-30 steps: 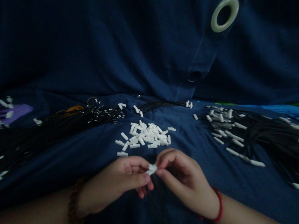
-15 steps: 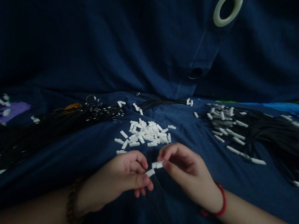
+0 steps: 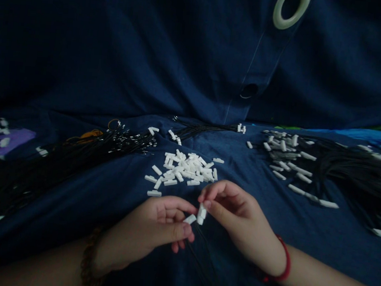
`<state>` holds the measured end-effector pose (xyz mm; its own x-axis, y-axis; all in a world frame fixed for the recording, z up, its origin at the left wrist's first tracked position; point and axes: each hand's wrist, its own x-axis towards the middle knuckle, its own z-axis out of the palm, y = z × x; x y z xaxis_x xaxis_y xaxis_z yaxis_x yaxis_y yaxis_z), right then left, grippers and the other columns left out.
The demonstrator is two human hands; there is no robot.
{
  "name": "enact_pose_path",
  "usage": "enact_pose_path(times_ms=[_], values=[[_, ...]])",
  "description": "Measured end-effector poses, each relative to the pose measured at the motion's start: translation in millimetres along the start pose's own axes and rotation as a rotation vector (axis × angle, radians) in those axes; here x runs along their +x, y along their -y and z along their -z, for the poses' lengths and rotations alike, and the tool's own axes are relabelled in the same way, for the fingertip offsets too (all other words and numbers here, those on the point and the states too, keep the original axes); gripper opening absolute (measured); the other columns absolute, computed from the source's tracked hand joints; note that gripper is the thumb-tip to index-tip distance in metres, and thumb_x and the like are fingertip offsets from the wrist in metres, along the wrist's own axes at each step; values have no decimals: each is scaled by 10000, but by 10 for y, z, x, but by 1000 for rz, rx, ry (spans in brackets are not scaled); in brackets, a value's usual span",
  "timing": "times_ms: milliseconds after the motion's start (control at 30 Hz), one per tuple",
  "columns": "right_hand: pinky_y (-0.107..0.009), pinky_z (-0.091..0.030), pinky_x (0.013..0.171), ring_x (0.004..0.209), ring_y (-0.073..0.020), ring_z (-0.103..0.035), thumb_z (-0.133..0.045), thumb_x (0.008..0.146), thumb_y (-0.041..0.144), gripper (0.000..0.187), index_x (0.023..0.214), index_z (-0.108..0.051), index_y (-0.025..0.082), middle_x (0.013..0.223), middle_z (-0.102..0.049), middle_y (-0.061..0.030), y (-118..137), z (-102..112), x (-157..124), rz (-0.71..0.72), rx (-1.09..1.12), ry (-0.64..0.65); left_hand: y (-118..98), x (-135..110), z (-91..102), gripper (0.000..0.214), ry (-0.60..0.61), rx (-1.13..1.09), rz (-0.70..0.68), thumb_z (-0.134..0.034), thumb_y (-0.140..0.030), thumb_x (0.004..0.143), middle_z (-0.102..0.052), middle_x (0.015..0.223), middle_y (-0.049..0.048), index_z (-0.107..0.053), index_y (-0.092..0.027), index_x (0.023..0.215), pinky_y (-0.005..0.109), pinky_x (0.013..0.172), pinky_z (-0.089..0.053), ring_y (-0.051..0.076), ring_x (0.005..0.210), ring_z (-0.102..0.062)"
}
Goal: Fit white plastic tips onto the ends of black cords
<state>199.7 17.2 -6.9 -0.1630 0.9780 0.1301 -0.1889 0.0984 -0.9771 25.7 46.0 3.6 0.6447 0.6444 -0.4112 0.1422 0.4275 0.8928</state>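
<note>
Between thumb and fingers, my left hand pinches a small white connector housing. Thin black wires hang down below the two hands; which housing they run into is hard to make out. My right hand has its thumb and fingertips closed on another white connector, held upright close to the left one. Just beyond both hands lies a loose pile of white connector housings on the dark blue cloth.
A bundle of black wires with shiny metal ends spreads at left, near an orange tie and a purple piece. Wires with white connectors lie at right. A smaller wire bundle sits behind the pile. Blue curtain hangs at the back.
My right hand has turned its white connector from lying sideways to pointing downward. My left index finger has stretched out towards it. The left connector has shifted slightly left.
</note>
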Motion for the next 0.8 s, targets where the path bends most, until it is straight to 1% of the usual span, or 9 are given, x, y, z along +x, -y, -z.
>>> enact_pose_path(times_ms=[167,267,400,500,667,800], values=[[-188,-411,667,732,-91,-512,-581,762,149,57,755,-525,162,804,-557,-3,3,-36,-44,11,-75,-126,4,5,8,367,31,9,-38,-629,-177,708,-633,710,13,-499,-127,1048,200,532,-443,94,595,-557],[-182,-401,690,759,-92,-512,-581,755,136,64,752,-522,161,811,-553,-2,16,-59,-52,17,-101,-172,6,1,7,394,29,9,-42,-633,-180,703,-634,709,18,-475,-126,1060,202,524,-442,99,591,-559],[-195,-415,687,766,-101,-519,-570,753,146,60,755,-512,162,835,-553,-12,19,-93,-84,-22,-70,-145,1,-6,-10,389,-4,19,-30,-645,-170,679,-627,690,17,-473,-120,1024,210,514,-443,110,586,-561],[-195,-421,677,753,-99,-516,-575,740,148,70,752,-508,165,833,-547,-11,18,-108,-113,-30,-42,-125,7,-5,-15,354,-1,20,-21,-643,-176,679,-623,697,16,-486,-128,993,213,523,-443,112,595,-562],[-202,-433,678,760,-103,-517,-574,745,140,76,753,-503,165,839,-537,-19,26,-105,-114,-29,-18,-118,16,6,-13,253,29,-25,-51,-622,-193,704,-615,749,26,-521,-134,928,217,534,-443,113,618,-552],[-200,-455,626,680,-85,-531,-568,759,145,75,764,-498,167,842,-527,-12,28,-114,-110,-23,6,-97,2,4,-15,207,49,-49,-95,-560,-242,767,-612,839,54,-552,-140,946,223,545,-440,120,652,-549]])
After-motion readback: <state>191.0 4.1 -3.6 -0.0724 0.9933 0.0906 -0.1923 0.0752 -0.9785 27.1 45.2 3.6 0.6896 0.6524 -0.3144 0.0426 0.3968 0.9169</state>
